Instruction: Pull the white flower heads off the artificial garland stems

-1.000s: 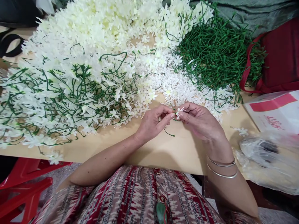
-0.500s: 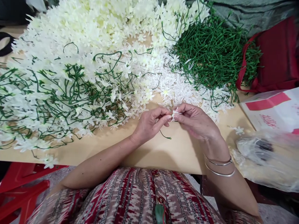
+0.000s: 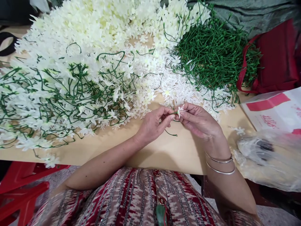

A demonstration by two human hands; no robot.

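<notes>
My left hand [image 3: 156,123] pinches a thin green plastic stem [image 3: 171,134], whose loose end curls out below the fingers. At the stem's tip sits a small white artificial flower [image 3: 180,111], its thin white stamens pointing up. My right hand [image 3: 199,121] holds this flower between thumb and fingers, so the two hands almost touch. Both are just above the table [image 3: 150,158], in front of a heap of loose white stamen pieces [image 3: 181,86]. Part of the stem is hidden behind the fingers.
White flowers with green stems [image 3: 70,94] cover the left, with loose blossoms [image 3: 94,22] behind. A green stem pile [image 3: 211,53] lies back right, beside a red bag [image 3: 277,59]. A printed paper bag [image 3: 270,110], clear plastic bag [image 3: 270,160] and single flower [image 3: 240,130] lie right.
The flower has shifted slightly right along with my right fingers. More green stem now shows between it and my left fingertips.
</notes>
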